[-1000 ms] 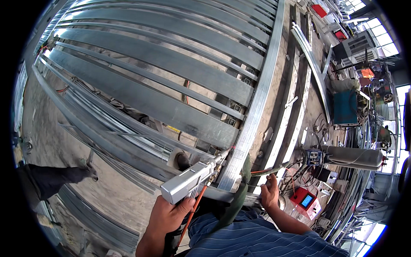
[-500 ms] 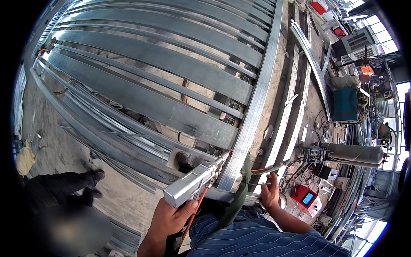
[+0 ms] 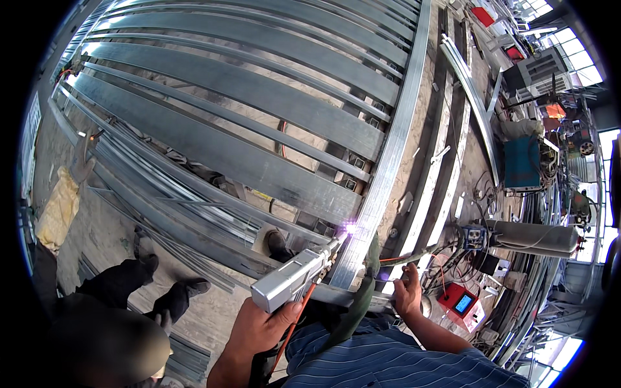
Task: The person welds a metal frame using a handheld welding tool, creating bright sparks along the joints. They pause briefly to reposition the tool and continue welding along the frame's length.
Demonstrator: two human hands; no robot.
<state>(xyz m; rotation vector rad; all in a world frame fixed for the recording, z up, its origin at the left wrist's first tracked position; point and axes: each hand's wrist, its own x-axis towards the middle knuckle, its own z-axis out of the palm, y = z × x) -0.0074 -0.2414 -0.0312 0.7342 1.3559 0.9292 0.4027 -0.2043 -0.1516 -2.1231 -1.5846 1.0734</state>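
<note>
A silver welding gun (image 3: 294,278) is in my left hand (image 3: 257,333), the fingers wrapped round it and the thumb along its side. Its nozzle points up and right, at the joint between a wide flat metal bar (image 3: 310,194) and the long edge rail (image 3: 372,226). A bright violet-white spark (image 3: 350,227) glows at the tip. From the gun an orange cable runs down. My right hand (image 3: 407,295) is at the rail's near end, fingers bent and apart, with nothing visible in it. A thick green hose (image 3: 357,310) passes between my hands.
At lower left is a co-worker in dark trousers (image 3: 116,284), a yellowish sleeve (image 3: 61,207) stretched out. Metal strips lie along the floor at left. On the right are a red box with a screen (image 3: 460,302), a grey gas cylinder (image 3: 537,234), a teal machine (image 3: 521,160) and tangled cables.
A spark has appeared at the welding gun's tip. The gun has moved slightly up and right. My right hand has barely moved. The co-worker has stepped right and raised the sleeved arm.
</note>
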